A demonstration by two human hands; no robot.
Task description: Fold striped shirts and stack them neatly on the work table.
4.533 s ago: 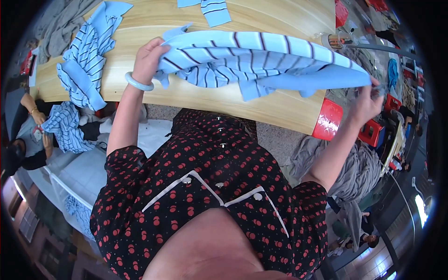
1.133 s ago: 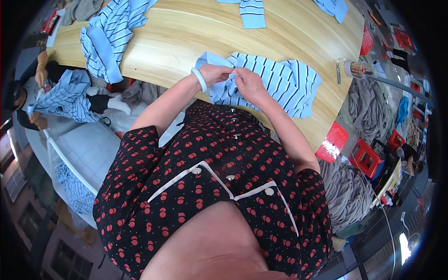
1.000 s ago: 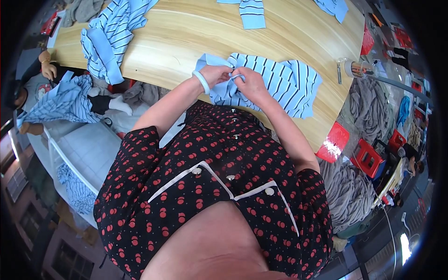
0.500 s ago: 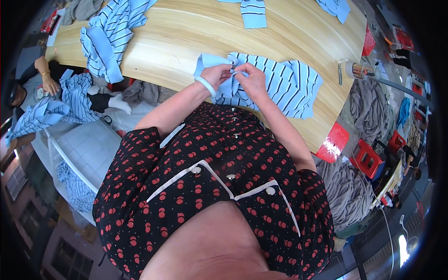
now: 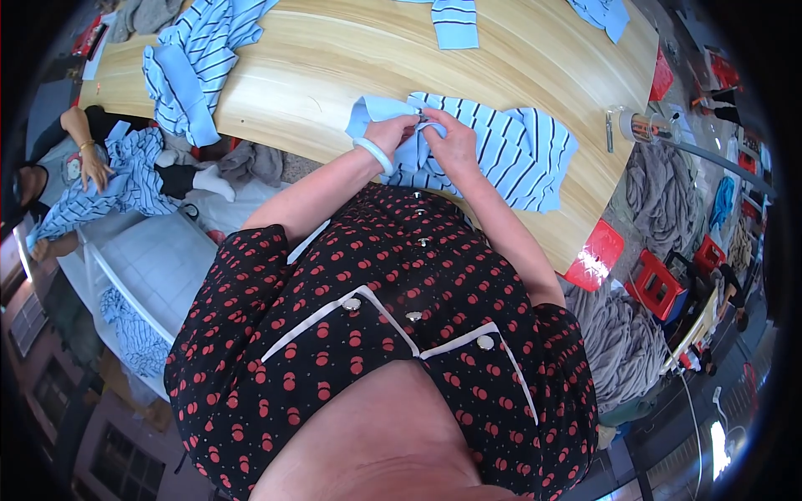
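A light blue garment with dark and white stripes lies on the wooden table in front of me. My left hand, with a pale bangle at the wrist, pinches the plain blue edge of the garment. Close against it, my right hand grips a raised fold of the same plain blue part. The fingertips of both hands nearly meet, and whether something small sits between them is hidden. The striped body of the garment spreads out to the right of my hands.
More striped blue garments lie at the table's far left and far edge. A clear cup of pens stands at the right edge by a metal tool. At left, a co-worker's hand handles striped fabric. Grey cloth heaps and red stools are at right.
My hands stay at the same spot, with the right fingers shifted slightly up on the fold. At left, the co-worker's hand has moved down onto the striped fabric.
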